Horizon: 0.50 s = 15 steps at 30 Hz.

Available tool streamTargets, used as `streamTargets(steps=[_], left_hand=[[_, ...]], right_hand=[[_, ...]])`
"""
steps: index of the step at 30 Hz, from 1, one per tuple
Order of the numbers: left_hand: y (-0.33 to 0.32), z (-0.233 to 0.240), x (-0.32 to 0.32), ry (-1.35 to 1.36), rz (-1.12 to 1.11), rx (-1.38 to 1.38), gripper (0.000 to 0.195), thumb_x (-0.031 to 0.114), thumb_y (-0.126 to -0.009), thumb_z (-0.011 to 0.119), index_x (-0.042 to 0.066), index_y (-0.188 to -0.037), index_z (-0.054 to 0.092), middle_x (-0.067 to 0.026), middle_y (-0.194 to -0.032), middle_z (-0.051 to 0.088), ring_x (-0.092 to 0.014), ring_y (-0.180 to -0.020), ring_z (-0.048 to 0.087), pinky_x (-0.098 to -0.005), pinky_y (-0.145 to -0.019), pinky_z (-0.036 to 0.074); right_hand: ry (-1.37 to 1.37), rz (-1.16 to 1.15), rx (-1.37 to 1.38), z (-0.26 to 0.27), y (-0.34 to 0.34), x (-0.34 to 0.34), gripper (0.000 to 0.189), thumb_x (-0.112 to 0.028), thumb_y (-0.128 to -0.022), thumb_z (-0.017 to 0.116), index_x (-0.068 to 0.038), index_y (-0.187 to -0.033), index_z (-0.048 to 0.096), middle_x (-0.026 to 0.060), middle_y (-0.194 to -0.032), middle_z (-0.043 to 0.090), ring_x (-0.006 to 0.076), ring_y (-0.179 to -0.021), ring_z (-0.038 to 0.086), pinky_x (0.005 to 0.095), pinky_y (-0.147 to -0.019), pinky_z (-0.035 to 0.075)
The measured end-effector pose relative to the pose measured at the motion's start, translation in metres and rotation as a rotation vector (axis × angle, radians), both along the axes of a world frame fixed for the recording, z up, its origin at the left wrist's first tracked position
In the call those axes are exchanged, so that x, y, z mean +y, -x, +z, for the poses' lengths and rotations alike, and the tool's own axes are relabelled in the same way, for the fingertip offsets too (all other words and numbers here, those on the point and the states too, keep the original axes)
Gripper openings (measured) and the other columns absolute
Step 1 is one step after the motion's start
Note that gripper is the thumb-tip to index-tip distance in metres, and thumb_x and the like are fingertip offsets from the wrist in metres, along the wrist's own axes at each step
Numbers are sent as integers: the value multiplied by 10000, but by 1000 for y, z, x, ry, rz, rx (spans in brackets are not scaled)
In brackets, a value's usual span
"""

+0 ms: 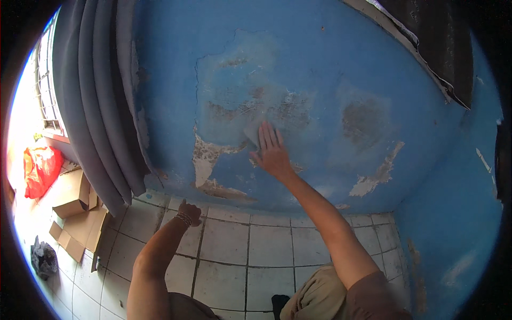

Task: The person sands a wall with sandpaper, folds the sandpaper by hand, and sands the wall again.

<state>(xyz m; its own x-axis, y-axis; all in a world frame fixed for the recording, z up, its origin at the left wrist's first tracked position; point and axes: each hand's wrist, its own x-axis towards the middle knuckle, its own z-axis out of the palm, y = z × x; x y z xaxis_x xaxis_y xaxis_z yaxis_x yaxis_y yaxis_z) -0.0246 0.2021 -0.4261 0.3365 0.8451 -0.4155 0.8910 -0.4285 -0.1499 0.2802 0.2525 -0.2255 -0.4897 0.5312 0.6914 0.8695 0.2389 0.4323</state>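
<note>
My right hand (273,150) lies flat against the blue painted wall (312,52), fingers pointing up. Under its fingers and palm it presses a grey abrasive sheet (252,131), probably sandpaper; most of the sheet is hidden by the hand. Around it the paint is worn to grey scuffed patches (290,110). Lower left of the hand, a chipped area (205,160) bares pale plaster. My left hand (191,213), with bracelets at the wrist, hangs over the floor near the wall's foot. Its fingers are curled and nothing shows in them.
Grey curtains (90,100) hang at the left beside a barred window (46,80). Cardboard boxes (76,196), a red plastic bag (42,170) and a black bag (43,258) rest on the white tile floor (224,242). Dark torn sheeting (436,44) hangs at upper right. Another wall (456,224) meets this one at right.
</note>
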Motion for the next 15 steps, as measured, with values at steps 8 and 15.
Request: streamTargets(steps=[8, 15], left_hand=[[-2, 8, 5, 57, -8, 71, 453, 442, -841, 613, 143, -1181, 627, -107, -1217, 624, -273, -1191, 556, -510, -1136, 211], [-3, 11, -1, 28, -39, 49, 478, 474, -848, 597, 146, -1195, 619, -101, -1220, 621, -278, -1187, 555, -507, -1142, 203]], right_hand=[[-78, -56, 120, 31, 17, 3, 813, -529, -934, 466, 66, -1448, 263, 212, -1528, 239, 311, -1423, 233, 466, -1151, 174], [19, 28, -55, -9, -5, 10, 822, -527, -932, 473, 56, -1460, 235, 199, -1531, 239, 303, -1422, 234, 463, -1152, 180]])
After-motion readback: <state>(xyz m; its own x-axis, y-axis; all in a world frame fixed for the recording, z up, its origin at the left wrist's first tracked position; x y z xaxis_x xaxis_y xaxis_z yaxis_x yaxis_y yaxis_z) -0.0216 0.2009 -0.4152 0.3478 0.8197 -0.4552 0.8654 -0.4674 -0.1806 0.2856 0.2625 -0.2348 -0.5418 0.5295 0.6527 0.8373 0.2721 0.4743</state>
